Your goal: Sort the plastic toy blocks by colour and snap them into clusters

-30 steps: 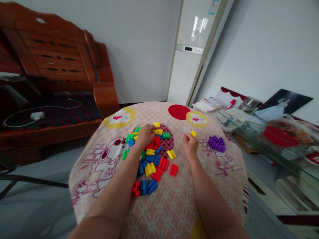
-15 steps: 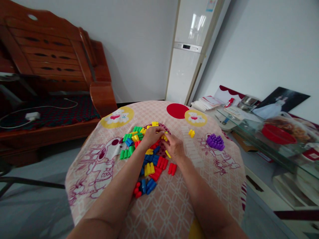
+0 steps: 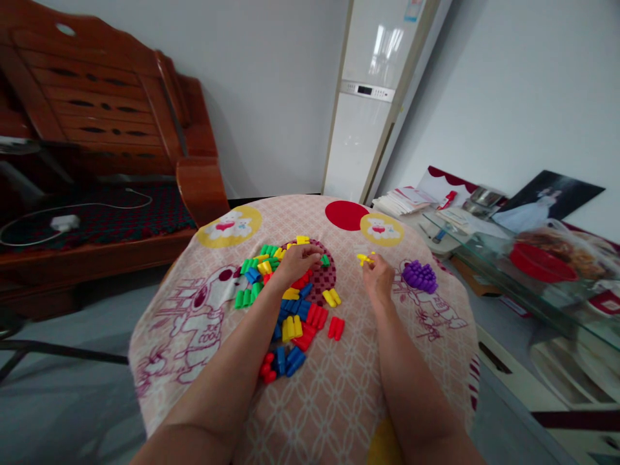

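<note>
A heap of plastic blocks in red, blue, yellow and green lies on a round table under a patterned cloth. My left hand rests curled on the far side of the heap, fingers closed around blocks I cannot name singly. My right hand is off to the right of the heap, pinching a yellow block at its fingertips. A cluster of purple blocks sits on the cloth just right of that hand. A pair of yellow blocks and a red pair lie loose between my arms.
A dark wooden bench with a white charger and cable stands to the left. A tall white air conditioner is behind the table. On the right, a glass table carries papers, a red bowl and a framed picture.
My right hand went from the table's right side to the heap beside my left hand, then came back right with a yellow block. The left hand stayed on the heap.
</note>
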`<state>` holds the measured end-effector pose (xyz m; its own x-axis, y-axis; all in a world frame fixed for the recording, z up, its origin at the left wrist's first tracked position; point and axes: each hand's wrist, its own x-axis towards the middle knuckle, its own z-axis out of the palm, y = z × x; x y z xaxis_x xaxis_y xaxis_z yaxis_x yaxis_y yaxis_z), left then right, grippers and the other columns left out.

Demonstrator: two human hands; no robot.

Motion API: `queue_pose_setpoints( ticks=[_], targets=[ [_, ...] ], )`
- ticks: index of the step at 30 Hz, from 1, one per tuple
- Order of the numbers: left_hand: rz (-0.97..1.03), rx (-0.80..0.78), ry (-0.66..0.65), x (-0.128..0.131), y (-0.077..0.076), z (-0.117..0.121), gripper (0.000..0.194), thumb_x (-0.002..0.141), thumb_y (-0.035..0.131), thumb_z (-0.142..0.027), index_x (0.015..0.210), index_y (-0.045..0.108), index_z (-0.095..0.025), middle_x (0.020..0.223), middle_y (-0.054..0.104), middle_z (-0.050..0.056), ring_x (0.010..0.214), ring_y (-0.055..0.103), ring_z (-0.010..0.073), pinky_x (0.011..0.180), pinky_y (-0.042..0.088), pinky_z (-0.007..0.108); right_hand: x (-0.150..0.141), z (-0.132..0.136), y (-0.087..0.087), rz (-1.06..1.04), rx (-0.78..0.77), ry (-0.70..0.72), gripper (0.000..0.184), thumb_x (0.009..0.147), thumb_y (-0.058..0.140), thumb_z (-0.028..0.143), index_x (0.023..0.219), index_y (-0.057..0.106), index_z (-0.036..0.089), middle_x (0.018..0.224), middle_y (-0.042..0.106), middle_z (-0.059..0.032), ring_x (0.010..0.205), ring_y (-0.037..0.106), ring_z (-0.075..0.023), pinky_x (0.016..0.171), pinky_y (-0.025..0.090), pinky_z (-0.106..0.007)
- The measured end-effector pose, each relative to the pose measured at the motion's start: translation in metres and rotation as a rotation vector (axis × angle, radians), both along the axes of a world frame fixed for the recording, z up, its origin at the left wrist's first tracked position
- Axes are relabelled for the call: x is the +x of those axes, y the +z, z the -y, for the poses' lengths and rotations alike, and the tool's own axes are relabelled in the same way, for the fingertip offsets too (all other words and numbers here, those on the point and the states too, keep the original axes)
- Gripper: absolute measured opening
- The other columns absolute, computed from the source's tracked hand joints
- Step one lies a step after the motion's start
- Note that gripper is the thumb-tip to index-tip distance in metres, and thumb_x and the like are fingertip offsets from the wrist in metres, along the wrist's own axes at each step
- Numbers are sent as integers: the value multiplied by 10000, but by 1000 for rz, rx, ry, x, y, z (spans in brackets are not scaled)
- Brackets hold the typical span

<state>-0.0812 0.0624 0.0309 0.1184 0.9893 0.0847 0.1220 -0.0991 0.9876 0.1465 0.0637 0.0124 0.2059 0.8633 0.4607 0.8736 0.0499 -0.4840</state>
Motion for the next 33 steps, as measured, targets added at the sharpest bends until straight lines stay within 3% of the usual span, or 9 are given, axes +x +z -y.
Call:
queue_pose_setpoints(
  ticks=[11, 18, 23, 28, 33],
  targets=[
    [116, 18, 110, -23, 0, -1, 290, 718, 687, -329, 916, 708, -119, 782, 724, 46, 751, 699, 177, 768, 595, 346, 14, -12, -7, 153, -17, -56, 247, 864, 564, 190, 1072, 683, 134, 963, 730, -124, 847, 651, -196, 728, 396, -255],
    [124, 40, 145, -34, -1, -3, 365, 687, 721, -415, 896, 702, -117, 776, 722, 56, 738, 696, 175, 766, 599, 360, 15, -7, -7, 57, 2, -96, 283, 854, 557, 230, 1095, 687, 159, 919, 735, -102, 805, 644, -205, 711, 398, -266],
    [67, 99, 292, -54, 6, -12, 348, 701, 691, -383, 913, 698, -108, 739, 716, 58, 692, 693, 172, 732, 598, 348, 16, -5, -7, -53, 28, -160, 304, 838, 524, 221, 1079, 704, 175, 825, 724, -79, 782, 636, -208, 678, 390, -261],
    [-349, 157, 473, -58, 17, -33, 299, 780, 571, -262, 996, 730, -130, 817, 751, 76, 768, 710, 183, 774, 572, 307, 18, -7, -11, -121, 107, -180, 315, 805, 506, 196, 1029, 724, 158, 818, 724, -89, 764, 620, -205, 667, 389, -263],
    [-902, 116, 465, -42, 13, -47, 355, 828, 512, -166, 1110, 725, -138, 1101, 735, 125, 1045, 677, 239, 922, 514, 309, 19, -9, -14, -163, 179, -160, 324, 780, 501, 199, 1005, 729, 149, 839, 733, -107, 749, 616, -205, 657, 400, -264]
  ],
)
